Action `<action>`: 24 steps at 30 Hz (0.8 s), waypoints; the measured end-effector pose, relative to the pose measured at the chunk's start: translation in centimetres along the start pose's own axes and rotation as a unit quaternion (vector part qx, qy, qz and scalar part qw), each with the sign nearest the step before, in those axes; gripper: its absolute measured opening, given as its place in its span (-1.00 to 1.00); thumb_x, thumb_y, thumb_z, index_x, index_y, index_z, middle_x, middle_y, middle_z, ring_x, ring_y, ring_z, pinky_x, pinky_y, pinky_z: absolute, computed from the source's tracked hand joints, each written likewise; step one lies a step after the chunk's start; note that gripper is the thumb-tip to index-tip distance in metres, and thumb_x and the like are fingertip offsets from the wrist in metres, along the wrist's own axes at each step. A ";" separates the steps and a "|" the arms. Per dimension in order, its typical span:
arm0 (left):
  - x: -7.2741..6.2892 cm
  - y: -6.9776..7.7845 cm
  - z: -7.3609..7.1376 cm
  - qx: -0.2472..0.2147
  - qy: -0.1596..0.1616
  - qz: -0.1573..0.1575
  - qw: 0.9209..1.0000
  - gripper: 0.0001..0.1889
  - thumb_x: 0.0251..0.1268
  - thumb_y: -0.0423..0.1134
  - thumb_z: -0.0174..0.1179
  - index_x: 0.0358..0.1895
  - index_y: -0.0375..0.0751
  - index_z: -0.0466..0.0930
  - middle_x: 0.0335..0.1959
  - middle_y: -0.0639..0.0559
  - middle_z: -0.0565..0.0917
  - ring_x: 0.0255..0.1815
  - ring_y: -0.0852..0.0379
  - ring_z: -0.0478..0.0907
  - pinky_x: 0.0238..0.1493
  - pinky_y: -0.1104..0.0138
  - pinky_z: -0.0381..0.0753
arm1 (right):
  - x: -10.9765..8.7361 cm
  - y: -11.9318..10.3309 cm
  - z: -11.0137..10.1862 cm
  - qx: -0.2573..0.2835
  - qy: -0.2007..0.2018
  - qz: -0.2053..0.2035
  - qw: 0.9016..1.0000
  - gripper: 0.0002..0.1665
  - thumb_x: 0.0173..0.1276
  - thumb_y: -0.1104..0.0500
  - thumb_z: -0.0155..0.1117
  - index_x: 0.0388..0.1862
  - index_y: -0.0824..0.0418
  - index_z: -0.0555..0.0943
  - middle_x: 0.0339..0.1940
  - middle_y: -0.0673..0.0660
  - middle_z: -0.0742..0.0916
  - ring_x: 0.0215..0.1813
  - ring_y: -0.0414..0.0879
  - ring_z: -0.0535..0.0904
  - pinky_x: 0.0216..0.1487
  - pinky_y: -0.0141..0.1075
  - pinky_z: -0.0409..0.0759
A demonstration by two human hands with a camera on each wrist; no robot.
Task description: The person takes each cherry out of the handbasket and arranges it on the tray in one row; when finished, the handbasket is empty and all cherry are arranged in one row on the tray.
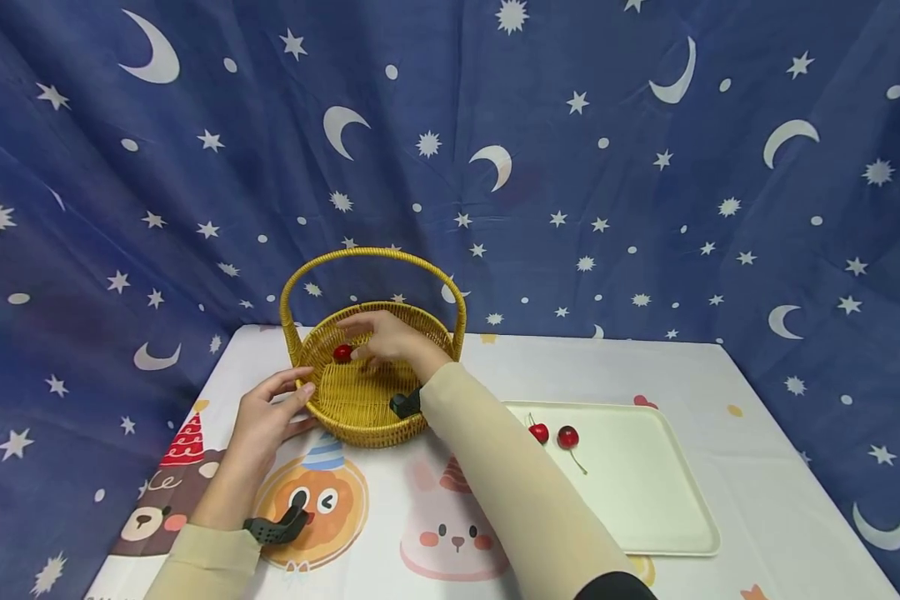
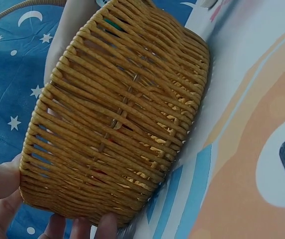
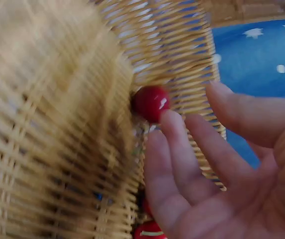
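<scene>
A yellow woven basket with a tall arched handle stands on the table. My left hand holds its left side: the thumb lies at the rim, while other fingertips show against the outer wall. Inside the basket is my right hand, fingers extended and spread, holding nothing. One fingertip is at a glossy red cherry that lies by the woven wall; whether they touch I cannot tell. Lower in the right wrist view, more red cherries lie partly hidden behind the fingers.
To the right is a cream tray bearing two cherries with stems; my right sleeve crosses its left side. The white cloth has cartoon prints. Behind hangs a blue curtain with moons and stars.
</scene>
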State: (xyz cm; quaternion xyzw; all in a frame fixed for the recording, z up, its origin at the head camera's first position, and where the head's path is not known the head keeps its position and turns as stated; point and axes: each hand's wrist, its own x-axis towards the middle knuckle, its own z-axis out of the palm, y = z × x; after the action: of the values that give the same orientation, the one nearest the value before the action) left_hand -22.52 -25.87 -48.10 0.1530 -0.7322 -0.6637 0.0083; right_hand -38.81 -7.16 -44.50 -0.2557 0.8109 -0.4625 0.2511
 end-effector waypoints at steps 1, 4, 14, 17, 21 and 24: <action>0.0 0.0 0.0 0.000 -0.001 -0.001 1.000 -0.49 0.66 -0.12 0.22 0.56 -0.08 0.49 0.26 -0.06 0.34 0.09 0.11 0.68 0.07 0.16 0.86 | 0.1 0.1 0.1 -0.007 -0.014 0.004 1.000 -0.23 0.46 0.45 0.37 0.58 0.01 0.54 0.54 0.20 0.62 0.07 0.13 0.75 0.12 0.09 0.83; 0.0 0.0 0.1 -0.003 0.001 -0.004 1.000 -0.50 0.66 -0.13 0.22 0.56 -0.08 0.49 0.27 -0.06 0.33 0.10 0.09 0.68 0.07 0.16 0.86 | 0.4 0.4 0.3 -0.050 -0.043 0.002 0.998 -0.22 0.47 0.43 0.37 0.60 -0.03 0.52 0.59 0.18 0.57 0.15 0.08 0.72 0.05 -0.07 0.85; 0.2 0.0 0.0 -0.013 -0.007 0.005 1.000 -0.49 0.66 -0.12 0.22 0.55 -0.11 0.49 0.23 -0.04 0.33 0.07 0.14 0.69 0.04 0.21 0.87 | 1.0 0.6 1.3 -0.089 -0.083 0.009 0.993 -0.41 0.36 0.43 0.49 0.33 0.08 0.74 0.33 0.19 0.74 0.02 -0.12 0.67 -0.10 -0.37 0.74; 0.3 -0.1 0.0 -0.014 -0.005 0.007 1.000 -0.49 0.66 -0.13 0.22 0.55 -0.12 0.49 0.22 -0.04 0.34 0.08 0.14 0.69 0.03 0.21 0.87 | 1.0 0.7 1.4 -0.096 -0.086 0.008 0.992 -0.54 0.36 0.45 0.47 0.18 0.13 0.80 0.16 0.14 0.81 -0.07 -0.17 0.67 -0.13 -0.40 0.71; 0.3 -0.1 -0.1 -0.012 -0.004 0.005 1.000 -0.49 0.66 -0.12 0.23 0.55 -0.10 0.49 0.24 -0.04 0.34 0.10 0.13 0.68 0.04 0.20 0.87 | 1.1 0.7 1.4 -0.103 -0.086 0.011 0.991 -0.64 0.36 0.48 0.45 0.05 0.17 0.83 0.00 0.08 0.85 -0.09 -0.20 0.65 -0.14 -0.43 0.68; 0.2 -0.2 0.0 -0.012 -0.006 0.005 1.000 -0.49 0.66 -0.11 0.23 0.55 -0.10 0.49 0.25 -0.04 0.34 0.11 0.11 0.67 0.06 0.18 0.87 | 0.9 0.7 1.3 -0.090 -0.085 0.016 0.992 -0.67 0.38 0.48 0.44 0.03 0.19 0.83 -0.06 0.08 0.83 -0.16 -0.17 0.66 -0.17 -0.39 0.73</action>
State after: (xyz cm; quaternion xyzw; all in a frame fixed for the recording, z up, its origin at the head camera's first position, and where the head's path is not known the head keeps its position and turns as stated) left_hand -22.69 -25.97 -48.36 0.1455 -0.7248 -0.6734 0.0094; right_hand -38.84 -8.24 -45.82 -0.3023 0.8291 -0.3600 0.3026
